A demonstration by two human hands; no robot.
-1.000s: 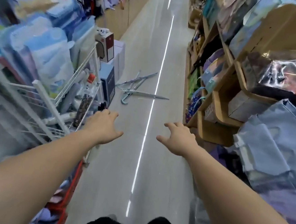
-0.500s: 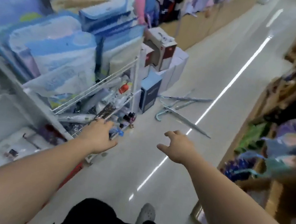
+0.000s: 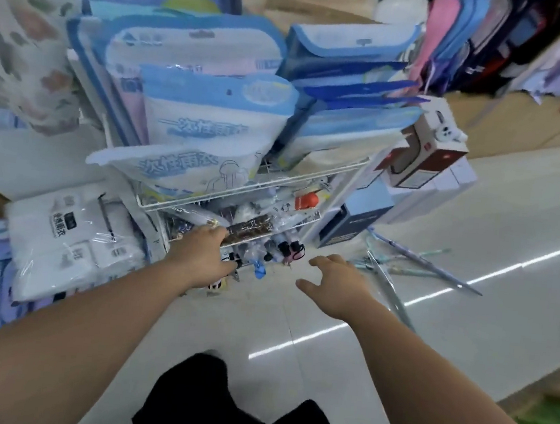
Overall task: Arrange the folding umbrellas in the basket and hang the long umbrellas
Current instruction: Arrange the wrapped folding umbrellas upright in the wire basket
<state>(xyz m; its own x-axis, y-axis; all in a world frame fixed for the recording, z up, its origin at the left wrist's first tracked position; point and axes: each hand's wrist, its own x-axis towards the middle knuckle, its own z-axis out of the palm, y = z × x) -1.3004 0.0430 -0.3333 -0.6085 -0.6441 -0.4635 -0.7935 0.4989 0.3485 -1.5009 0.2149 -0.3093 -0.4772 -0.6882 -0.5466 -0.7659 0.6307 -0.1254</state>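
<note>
**Two hands at the umbrella rack: folding stock ahead of the left, long stock off to the right**

Head view. The left hand (image 3: 199,258) is resting at the front edge of the white wire basket (image 3: 142,203), its fingertips meeting the near end of a brown patterned folding umbrella (image 3: 252,231). Whether the fingers are closing round it or only touching it cannot be told, since the back of the hand is hiding them. That umbrella is lying across the basket, long axis running right and slightly away from the hand. More folding umbrellas (image 3: 285,248) are lying jumbled just beyond, handle ends pointing toward the aisle.

The right hand (image 3: 336,285) is hovering above the floor (image 3: 446,347), fingers spread and relaxed, holding nothing. The long umbrellas (image 3: 417,259) are lying flat on the floor to its right, fanned out with their long axes running mostly rightward; the right hand is plainly the nearer one. As a judgement, the folding umbrella falls to the left hand and the floor pile to the right.

Raincoat packets (image 3: 208,126) are standing packed in the tier above, and boxes (image 3: 424,157) are stacked beside the rack. The glossy floor is reflecting strip lights along a shop aisle.
</note>
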